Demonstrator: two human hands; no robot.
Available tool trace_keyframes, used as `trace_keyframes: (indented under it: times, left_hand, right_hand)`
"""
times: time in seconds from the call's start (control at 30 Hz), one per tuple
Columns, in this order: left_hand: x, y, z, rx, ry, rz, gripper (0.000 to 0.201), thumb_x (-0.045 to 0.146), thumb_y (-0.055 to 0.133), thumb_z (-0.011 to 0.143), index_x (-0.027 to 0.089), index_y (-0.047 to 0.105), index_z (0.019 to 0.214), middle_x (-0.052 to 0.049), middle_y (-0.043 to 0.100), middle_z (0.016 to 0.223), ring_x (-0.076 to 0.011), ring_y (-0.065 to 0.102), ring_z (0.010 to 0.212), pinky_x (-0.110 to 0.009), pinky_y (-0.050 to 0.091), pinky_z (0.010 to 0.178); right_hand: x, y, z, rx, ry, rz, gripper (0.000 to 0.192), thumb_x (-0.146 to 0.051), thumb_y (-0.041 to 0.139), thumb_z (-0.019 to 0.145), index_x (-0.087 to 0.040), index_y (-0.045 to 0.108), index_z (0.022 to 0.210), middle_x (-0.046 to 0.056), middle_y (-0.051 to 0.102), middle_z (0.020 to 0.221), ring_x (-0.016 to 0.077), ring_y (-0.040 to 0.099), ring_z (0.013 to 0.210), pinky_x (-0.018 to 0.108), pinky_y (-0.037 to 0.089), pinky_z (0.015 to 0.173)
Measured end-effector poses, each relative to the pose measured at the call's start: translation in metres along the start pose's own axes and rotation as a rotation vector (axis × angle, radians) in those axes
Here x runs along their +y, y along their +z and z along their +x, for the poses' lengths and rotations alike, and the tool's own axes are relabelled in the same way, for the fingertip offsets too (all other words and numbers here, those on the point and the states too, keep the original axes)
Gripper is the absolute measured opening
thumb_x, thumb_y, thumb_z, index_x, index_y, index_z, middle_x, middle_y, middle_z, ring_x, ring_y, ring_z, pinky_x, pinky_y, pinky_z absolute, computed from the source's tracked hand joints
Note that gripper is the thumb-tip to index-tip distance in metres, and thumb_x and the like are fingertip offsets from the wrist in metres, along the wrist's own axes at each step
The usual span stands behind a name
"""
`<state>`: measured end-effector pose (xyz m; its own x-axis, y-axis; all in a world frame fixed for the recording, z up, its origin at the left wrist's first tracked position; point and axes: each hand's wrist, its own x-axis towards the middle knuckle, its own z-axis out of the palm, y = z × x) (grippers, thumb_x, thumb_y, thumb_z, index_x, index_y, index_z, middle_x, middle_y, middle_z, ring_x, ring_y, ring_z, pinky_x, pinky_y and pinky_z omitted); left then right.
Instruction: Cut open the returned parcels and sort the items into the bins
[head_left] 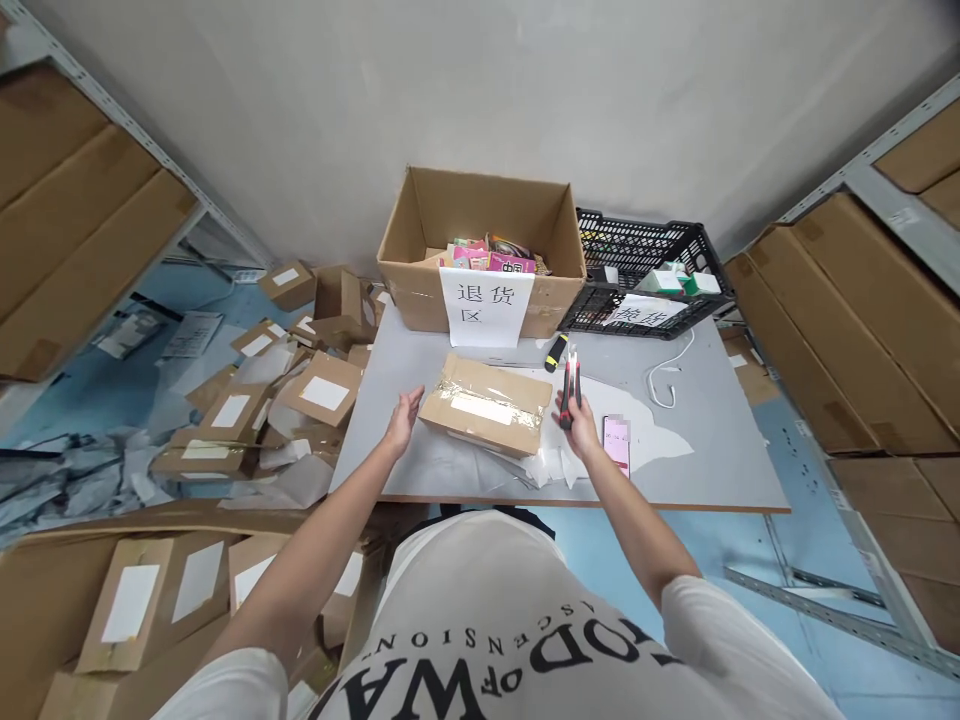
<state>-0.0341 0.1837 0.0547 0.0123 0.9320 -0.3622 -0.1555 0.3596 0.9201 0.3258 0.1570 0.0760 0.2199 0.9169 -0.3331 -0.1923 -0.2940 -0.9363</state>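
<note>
A taped brown cardboard box (472, 385) with a white label lies slightly askew on the grey table (697, 450). By its left end is my left hand (405, 418), empty, fingers extended and apart; I cannot tell whether it touches the cardboard. On the box's other side my right hand (580, 425) is closed round a red and black utility knife (568, 392), blade end pointing away from me. Just beyond the knife lies a yellow and black tool (556, 353). A phone (616, 443) with a lit screen rests right of my right hand.
Behind stand an open carton (412, 290) of colourful packets with a paper sign (487, 308), and a black plastic crate (637, 245). A white cable (652, 385) lies on the right. Several parcels (322, 388) crowd the floor at left. Shelves with large cartons (847, 310) flank both sides.
</note>
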Motion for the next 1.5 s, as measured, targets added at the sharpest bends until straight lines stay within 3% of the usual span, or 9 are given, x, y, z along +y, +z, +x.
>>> trace_keyframes:
  times: [0.17,0.33,0.53,0.67,0.73,0.9,1.03,1.17,1.5]
  left_hand:
    - [0.008,0.004,-0.001,-0.091,0.007,0.054,0.083,0.076,0.029,0.078,0.016,0.051,0.131,-0.013,0.048,0.137,-0.0305,0.038,0.131,-0.045,0.030,0.107]
    - [0.002,0.006,-0.020,-0.040,0.091,0.050,0.073,0.068,0.041,0.080,0.014,0.053,0.127,-0.014,0.050,0.135,-0.0292,0.044,0.127,-0.042,0.036,0.104]
    - [-0.015,0.016,-0.029,0.117,0.186,0.205,0.070,0.047,0.067,0.071,0.014,0.047,0.129,-0.015,0.055,0.128,-0.0264,0.053,0.118,-0.042,0.040,0.101]
    - [-0.010,0.019,-0.027,0.203,0.311,0.497,0.071,0.042,0.062,0.076,0.012,0.038,0.136,-0.019,0.045,0.138,-0.0279,0.044,0.127,-0.043,0.035,0.105]
    - [0.000,0.024,-0.028,0.210,0.430,0.705,0.072,0.042,0.058,0.079,0.012,0.033,0.139,-0.020,0.033,0.146,-0.0287,0.032,0.135,-0.043,0.030,0.109]
    - [0.030,0.052,-0.030,0.017,0.584,1.231,0.091,0.060,0.060,0.069,0.014,0.029,0.142,-0.019,0.012,0.153,-0.0372,0.009,0.140,-0.058,0.010,0.110]
    - [0.041,0.075,-0.025,-0.125,0.571,1.479,0.111,0.072,0.061,0.058,0.011,0.025,0.144,-0.021,0.006,0.153,-0.0427,0.003,0.139,-0.063,-0.002,0.106]
    - [0.039,0.085,-0.020,-0.172,0.552,1.506,0.116,0.074,0.061,0.055,0.011,0.023,0.145,-0.022,0.009,0.152,-0.0426,0.004,0.139,-0.062,-0.007,0.106]
    - [0.031,0.082,-0.018,-0.190,0.536,1.439,0.115,0.075,0.059,0.058,0.010,0.021,0.145,-0.021,0.015,0.152,-0.0410,0.007,0.139,-0.059,-0.010,0.107]
  right_hand:
    - [0.034,0.016,-0.049,-0.001,0.123,0.317,0.037,-0.052,0.062,0.075,-0.030,0.048,0.101,0.001,0.065,0.104,0.0162,0.064,0.085,0.025,0.051,0.058]
    - [0.020,0.029,-0.030,-0.043,0.078,0.286,0.037,-0.050,0.064,0.073,-0.027,0.049,0.098,-0.002,0.065,0.085,0.0103,0.059,0.063,0.019,0.043,0.047]
    - [0.011,0.030,-0.010,-0.064,0.050,0.130,0.043,-0.054,0.062,0.071,-0.026,0.048,0.099,0.001,0.066,0.091,0.0122,0.061,0.066,0.021,0.045,0.050]
    - [0.018,0.016,-0.024,0.005,-0.024,0.027,0.043,-0.054,0.062,0.072,-0.024,0.049,0.099,0.005,0.065,0.100,0.0126,0.064,0.073,0.025,0.050,0.061]
    - [0.021,0.003,-0.038,0.023,-0.053,-0.089,0.044,-0.055,0.061,0.072,-0.022,0.050,0.100,0.006,0.065,0.099,0.0115,0.062,0.065,0.026,0.051,0.060]
    - [0.024,-0.026,-0.064,-0.032,-0.043,-0.373,0.045,-0.058,0.055,0.075,-0.019,0.052,0.097,0.004,0.064,0.083,0.0073,0.046,0.041,0.021,0.036,0.035]
    - [0.018,-0.031,-0.065,-0.032,-0.073,-0.459,0.044,-0.057,0.053,0.077,-0.018,0.053,0.097,0.004,0.064,0.078,0.0075,0.046,0.040,0.020,0.033,0.034]
    - [0.012,-0.029,-0.062,-0.042,-0.043,-0.459,0.043,-0.056,0.052,0.077,-0.018,0.054,0.096,0.002,0.063,0.074,0.0073,0.045,0.038,0.020,0.033,0.033]
    - [0.004,-0.028,-0.063,-0.099,0.091,-0.278,0.042,-0.054,0.057,0.073,-0.020,0.052,0.097,0.000,0.061,0.075,0.0048,0.040,0.036,0.018,0.026,0.029]
